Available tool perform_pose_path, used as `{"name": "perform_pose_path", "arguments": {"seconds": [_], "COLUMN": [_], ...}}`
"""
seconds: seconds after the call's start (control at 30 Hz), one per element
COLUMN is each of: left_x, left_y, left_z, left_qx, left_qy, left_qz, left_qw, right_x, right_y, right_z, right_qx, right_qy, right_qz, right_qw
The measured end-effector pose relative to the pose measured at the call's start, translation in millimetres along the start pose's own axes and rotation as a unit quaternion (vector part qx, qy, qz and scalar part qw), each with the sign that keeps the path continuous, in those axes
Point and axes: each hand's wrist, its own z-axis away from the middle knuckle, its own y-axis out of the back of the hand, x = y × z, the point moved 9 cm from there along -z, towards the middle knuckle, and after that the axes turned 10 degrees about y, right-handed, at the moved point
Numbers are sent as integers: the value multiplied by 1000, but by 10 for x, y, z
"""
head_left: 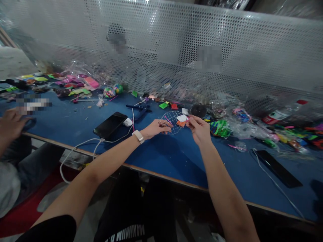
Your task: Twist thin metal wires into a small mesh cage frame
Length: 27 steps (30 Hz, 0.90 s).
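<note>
My left hand [157,129], with a pale band on its wrist, has its fingers closed on the left edge of a round wire mesh [172,128], held just above the blue table. At the mesh's right side, my right hand [199,127] pinches a small pink piece [187,118]. Beside those fingertips a white lump [182,118] and an orange lump [180,123] sit against the wires. Whether the pink piece is joined to them I cannot tell.
A phone [110,125] with a white cable lies left, near blue pliers-like tools [140,110]. Colourful clay-like pieces [164,105] line the perforated metal screen [161,50]. At right are a bottle [284,112] and a second phone [277,168]. Another person's hand [11,126] rests far left.
</note>
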Motion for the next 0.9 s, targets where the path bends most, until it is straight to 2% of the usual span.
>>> {"name": "perform_pose_path", "arguments": {"seconds": [0.53, 0.9], "left_x": [91, 79], "left_y": [23, 37], "left_z": [60, 29], "left_qx": [24, 33], "left_qy": [-26, -37], "left_qz": [-17, -10], "left_qw": [999, 999], "right_x": [66, -15], "right_y": [-54, -74], "right_z": [46, 61], "right_qx": [-7, -14], "right_qy": [-23, 6], "right_qz": [2, 51], "right_qw": [1000, 999]}}
